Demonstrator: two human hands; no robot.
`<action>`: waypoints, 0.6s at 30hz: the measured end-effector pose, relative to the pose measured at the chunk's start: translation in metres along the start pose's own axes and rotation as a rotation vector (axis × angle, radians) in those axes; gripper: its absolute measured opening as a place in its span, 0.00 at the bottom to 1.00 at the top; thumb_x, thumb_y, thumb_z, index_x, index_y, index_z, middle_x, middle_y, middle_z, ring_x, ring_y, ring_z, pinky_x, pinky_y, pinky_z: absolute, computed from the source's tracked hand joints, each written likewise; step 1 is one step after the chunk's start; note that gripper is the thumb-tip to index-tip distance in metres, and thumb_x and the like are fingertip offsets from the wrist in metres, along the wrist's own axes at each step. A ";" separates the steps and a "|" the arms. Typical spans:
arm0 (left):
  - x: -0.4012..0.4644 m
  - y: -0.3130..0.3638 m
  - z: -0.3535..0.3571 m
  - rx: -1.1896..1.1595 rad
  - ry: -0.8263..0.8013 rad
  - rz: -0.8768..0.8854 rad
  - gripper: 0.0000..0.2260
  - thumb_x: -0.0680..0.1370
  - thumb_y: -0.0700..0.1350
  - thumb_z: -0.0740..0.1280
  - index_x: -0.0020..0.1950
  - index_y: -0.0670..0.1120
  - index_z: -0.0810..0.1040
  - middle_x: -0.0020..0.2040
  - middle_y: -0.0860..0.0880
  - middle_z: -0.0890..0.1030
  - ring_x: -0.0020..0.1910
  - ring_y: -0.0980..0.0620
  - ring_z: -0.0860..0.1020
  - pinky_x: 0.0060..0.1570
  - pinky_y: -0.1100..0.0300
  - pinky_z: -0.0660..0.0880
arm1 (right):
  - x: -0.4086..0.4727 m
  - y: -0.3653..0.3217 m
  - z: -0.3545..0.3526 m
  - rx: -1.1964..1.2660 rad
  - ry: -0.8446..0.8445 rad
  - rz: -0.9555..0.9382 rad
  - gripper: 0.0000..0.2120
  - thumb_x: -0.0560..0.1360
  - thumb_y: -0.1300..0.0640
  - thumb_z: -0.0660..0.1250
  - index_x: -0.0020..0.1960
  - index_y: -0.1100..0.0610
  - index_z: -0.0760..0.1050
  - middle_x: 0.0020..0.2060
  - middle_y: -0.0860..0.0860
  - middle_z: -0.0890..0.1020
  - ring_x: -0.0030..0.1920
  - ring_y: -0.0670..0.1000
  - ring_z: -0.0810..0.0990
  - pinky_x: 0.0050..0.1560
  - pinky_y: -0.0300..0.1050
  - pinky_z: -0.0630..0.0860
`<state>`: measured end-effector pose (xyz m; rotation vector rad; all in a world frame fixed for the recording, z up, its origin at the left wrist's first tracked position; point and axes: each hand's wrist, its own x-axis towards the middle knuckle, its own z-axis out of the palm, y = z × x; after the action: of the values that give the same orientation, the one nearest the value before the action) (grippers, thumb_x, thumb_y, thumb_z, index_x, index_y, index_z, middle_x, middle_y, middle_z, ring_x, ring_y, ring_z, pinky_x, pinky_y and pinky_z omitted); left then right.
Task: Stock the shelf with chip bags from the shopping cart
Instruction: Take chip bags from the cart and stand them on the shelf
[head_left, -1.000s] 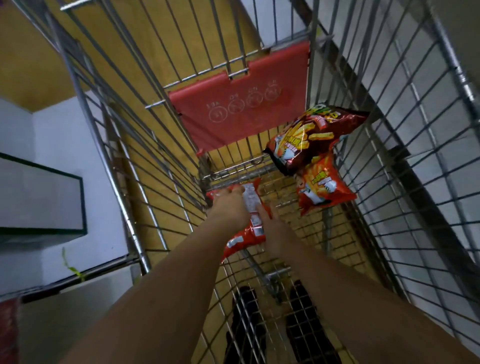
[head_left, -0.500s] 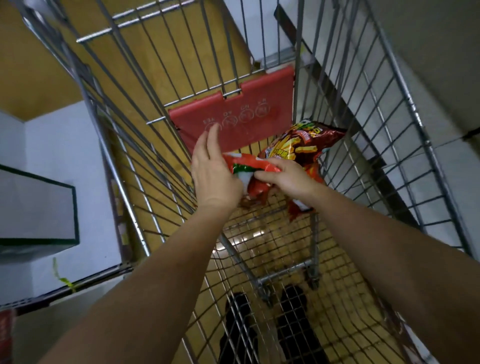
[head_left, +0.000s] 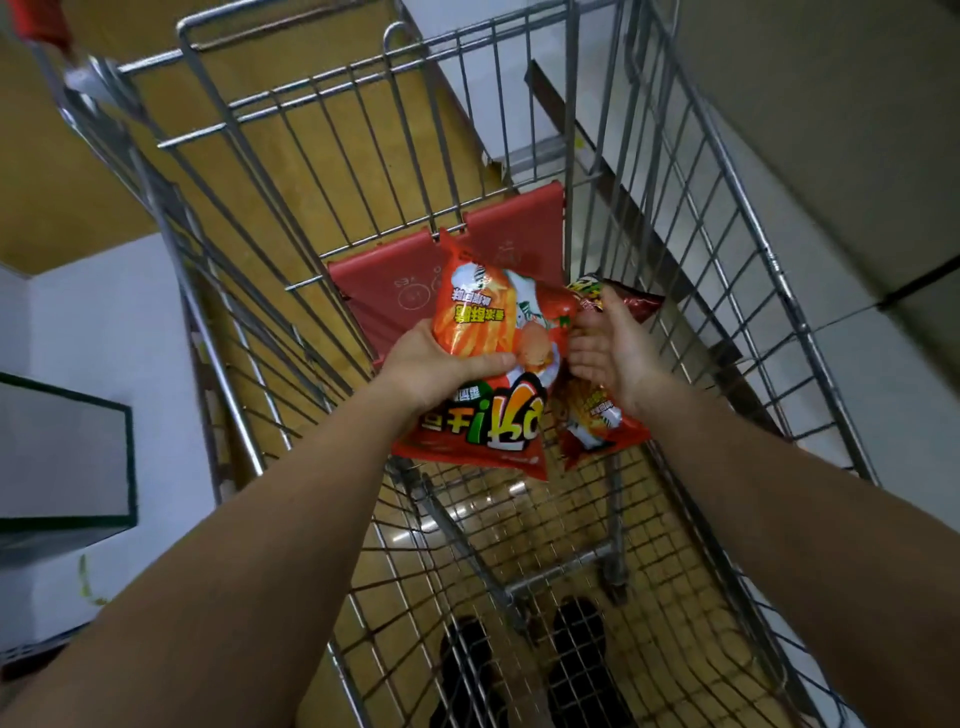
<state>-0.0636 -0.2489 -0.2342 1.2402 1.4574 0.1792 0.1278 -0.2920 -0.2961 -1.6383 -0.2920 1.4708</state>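
Note:
My left hand grips a red chip bag by its left edge, thumb across the front, and holds it up over the wire shopping cart. My right hand sits just right of that bag with straight fingers touching its side. Under my right hand lie an orange-red chip bag and a dark red chip bag in the cart, both partly hidden.
The cart's red child-seat flap stands behind the bags. A grey shelf with a dark edge is at the left. A pale wall or unit runs along the right. My shoes show through the cart floor.
The red bag has risen from the cart floor and turned face up. My left hand now grips it; my right hand has let go and opened beside it.

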 end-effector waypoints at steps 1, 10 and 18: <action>0.001 -0.002 0.000 -0.011 0.032 -0.003 0.35 0.62 0.52 0.79 0.64 0.47 0.69 0.55 0.50 0.79 0.55 0.48 0.78 0.60 0.52 0.73 | 0.003 0.009 -0.001 -0.032 0.150 -0.033 0.20 0.79 0.42 0.54 0.48 0.56 0.75 0.37 0.54 0.79 0.38 0.51 0.78 0.42 0.44 0.75; 0.012 -0.022 -0.002 -0.074 0.196 -0.004 0.33 0.61 0.54 0.79 0.62 0.50 0.70 0.55 0.49 0.80 0.54 0.46 0.78 0.60 0.47 0.74 | 0.047 0.023 0.008 0.135 0.346 0.127 0.37 0.70 0.44 0.71 0.72 0.58 0.61 0.65 0.55 0.73 0.64 0.56 0.73 0.56 0.51 0.74; 0.007 -0.033 -0.007 -0.155 0.265 -0.008 0.33 0.62 0.52 0.79 0.63 0.49 0.70 0.56 0.49 0.80 0.55 0.47 0.78 0.60 0.48 0.73 | 0.069 0.030 0.005 0.096 0.423 0.059 0.31 0.68 0.53 0.74 0.67 0.58 0.68 0.62 0.56 0.77 0.60 0.58 0.77 0.62 0.56 0.73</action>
<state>-0.0866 -0.2540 -0.2594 1.1147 1.6411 0.4575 0.1309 -0.2603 -0.3645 -1.8405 0.0635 1.1236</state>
